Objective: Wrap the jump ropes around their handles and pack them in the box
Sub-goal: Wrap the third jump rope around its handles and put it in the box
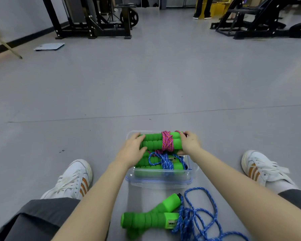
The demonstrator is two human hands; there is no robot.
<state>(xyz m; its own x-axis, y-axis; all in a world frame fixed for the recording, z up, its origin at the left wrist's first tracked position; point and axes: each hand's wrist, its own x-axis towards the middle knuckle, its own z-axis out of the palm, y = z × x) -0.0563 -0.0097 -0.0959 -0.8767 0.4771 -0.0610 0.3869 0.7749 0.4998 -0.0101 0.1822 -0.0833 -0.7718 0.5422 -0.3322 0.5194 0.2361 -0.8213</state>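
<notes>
I noted left hand [133, 149] and right hand [190, 143] curled round ends of pink bundle [165, 141], over far edge of box [161, 179]. Blue bundle [164, 164] already inside. Loose blue rope [201, 213] lay unwrapped outside near edge, seemingly last one.

Both my hands on the pink bundle over the box.

My left hand [135, 148] grips the left ends of the pink bundle [167, 142], two green handles side by side with pink rope wound round their middle, and my right hand [189, 143] grips its right ends. It lies across the far half of the clear box [160, 178]; I cannot tell whether it rests there. A blue bundle [163, 163] lies inside against the near wall. The box stands on the floor [146, 84] between my shoes [71, 180]. Just by its near edge lies a loose rope [198, 214], blue and unwound, its green handles crossed.
</notes>
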